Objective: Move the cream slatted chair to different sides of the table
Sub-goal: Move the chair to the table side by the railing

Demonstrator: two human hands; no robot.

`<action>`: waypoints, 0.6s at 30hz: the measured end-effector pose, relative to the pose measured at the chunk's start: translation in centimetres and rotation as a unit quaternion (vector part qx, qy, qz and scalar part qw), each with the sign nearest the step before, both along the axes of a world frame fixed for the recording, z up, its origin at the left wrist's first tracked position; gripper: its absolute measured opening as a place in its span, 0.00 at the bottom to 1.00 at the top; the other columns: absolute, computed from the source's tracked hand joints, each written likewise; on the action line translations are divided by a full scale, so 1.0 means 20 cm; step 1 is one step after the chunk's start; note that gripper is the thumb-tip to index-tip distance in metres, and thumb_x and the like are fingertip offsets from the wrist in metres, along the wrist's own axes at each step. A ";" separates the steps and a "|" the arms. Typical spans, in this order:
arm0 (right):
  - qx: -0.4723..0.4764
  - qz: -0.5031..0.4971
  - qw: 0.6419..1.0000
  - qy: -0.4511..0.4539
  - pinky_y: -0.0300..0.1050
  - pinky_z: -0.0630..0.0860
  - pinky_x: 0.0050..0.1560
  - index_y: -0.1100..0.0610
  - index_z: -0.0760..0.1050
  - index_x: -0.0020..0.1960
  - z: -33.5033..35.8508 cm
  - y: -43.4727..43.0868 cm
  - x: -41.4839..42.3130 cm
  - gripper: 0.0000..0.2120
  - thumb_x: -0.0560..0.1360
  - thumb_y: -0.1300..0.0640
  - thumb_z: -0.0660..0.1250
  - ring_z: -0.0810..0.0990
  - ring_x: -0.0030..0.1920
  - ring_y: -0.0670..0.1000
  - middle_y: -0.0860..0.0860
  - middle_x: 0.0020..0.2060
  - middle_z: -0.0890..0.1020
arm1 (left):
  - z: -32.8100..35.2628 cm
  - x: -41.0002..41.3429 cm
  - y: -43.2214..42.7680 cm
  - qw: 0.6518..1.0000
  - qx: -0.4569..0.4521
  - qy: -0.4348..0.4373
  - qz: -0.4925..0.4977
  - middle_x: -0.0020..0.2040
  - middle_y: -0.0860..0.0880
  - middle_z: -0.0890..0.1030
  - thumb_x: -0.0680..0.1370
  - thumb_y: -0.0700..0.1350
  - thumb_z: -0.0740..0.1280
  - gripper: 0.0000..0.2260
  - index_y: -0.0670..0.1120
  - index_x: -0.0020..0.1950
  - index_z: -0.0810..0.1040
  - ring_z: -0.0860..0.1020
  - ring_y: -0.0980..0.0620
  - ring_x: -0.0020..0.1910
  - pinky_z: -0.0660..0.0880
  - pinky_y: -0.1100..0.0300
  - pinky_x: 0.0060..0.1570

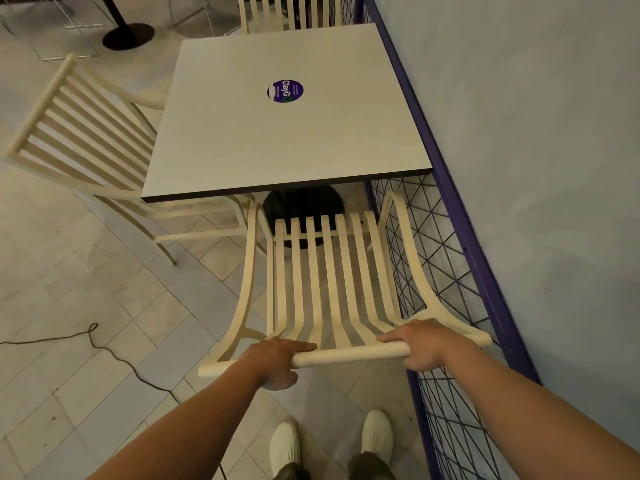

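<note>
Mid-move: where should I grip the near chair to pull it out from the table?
The chair's top rail, from behind, hands spread toward its ends, as the left hand and right hand grip it now. It is a round bar nearest you; the seat faces the table and the fence crowds the right side.

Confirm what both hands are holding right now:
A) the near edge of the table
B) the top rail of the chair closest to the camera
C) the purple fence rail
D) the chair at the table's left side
B: the left hand and right hand both grip the top rail of the near cream slatted chair.
</note>
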State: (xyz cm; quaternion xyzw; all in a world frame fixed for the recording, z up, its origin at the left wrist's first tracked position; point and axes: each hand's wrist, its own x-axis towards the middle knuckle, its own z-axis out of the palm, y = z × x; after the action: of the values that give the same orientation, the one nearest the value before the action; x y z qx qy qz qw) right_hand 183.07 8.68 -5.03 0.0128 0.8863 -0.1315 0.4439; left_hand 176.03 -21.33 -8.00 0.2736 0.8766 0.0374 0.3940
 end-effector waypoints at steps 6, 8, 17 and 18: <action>-0.012 0.000 1.000 -0.013 0.44 0.76 0.51 0.34 0.61 0.75 0.03 -0.01 -0.02 0.35 0.73 0.56 0.66 0.76 0.50 0.49 0.50 0.63 0.75 | 0.01 0.00 0.01 1.000 -0.014 -0.002 -0.009 0.69 0.52 0.74 0.78 0.49 0.70 0.31 0.67 0.76 0.62 0.75 0.49 0.64 0.71 0.54 0.63; -0.001 0.013 1.000 -0.003 0.43 0.73 0.50 0.35 0.60 0.75 0.03 -0.04 -0.01 0.35 0.75 0.59 0.64 0.73 0.48 0.49 0.50 0.62 0.75 | 0.00 0.02 0.02 1.000 -0.022 0.021 -0.007 0.68 0.51 0.75 0.78 0.44 0.69 0.32 0.67 0.76 0.61 0.76 0.48 0.63 0.73 0.54 0.62; 0.025 0.025 0.999 0.033 0.45 0.72 0.51 0.33 0.61 0.74 0.00 -0.05 -0.04 0.36 0.75 0.63 0.63 0.76 0.55 0.52 0.49 0.61 0.75 | -0.02 -0.01 0.01 0.999 -0.012 0.050 -0.010 0.66 0.52 0.77 0.78 0.41 0.70 0.32 0.65 0.76 0.64 0.77 0.48 0.61 0.76 0.52 0.61; 0.024 0.025 0.999 0.035 0.45 0.72 0.51 0.33 0.61 0.74 -0.01 -0.04 -0.05 0.36 0.75 0.63 0.63 0.76 0.54 0.52 0.49 0.61 0.75 | -0.02 -0.01 0.01 0.999 -0.012 0.050 -0.008 0.65 0.52 0.77 0.78 0.41 0.70 0.32 0.65 0.76 0.64 0.77 0.48 0.61 0.76 0.52 0.61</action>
State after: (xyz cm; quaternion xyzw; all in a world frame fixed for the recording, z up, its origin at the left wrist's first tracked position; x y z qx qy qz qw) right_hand 182.15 7.79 -5.23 -0.0030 0.9040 -0.0996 0.4157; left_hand 175.78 -21.04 -8.44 0.2773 0.8934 0.0100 0.3534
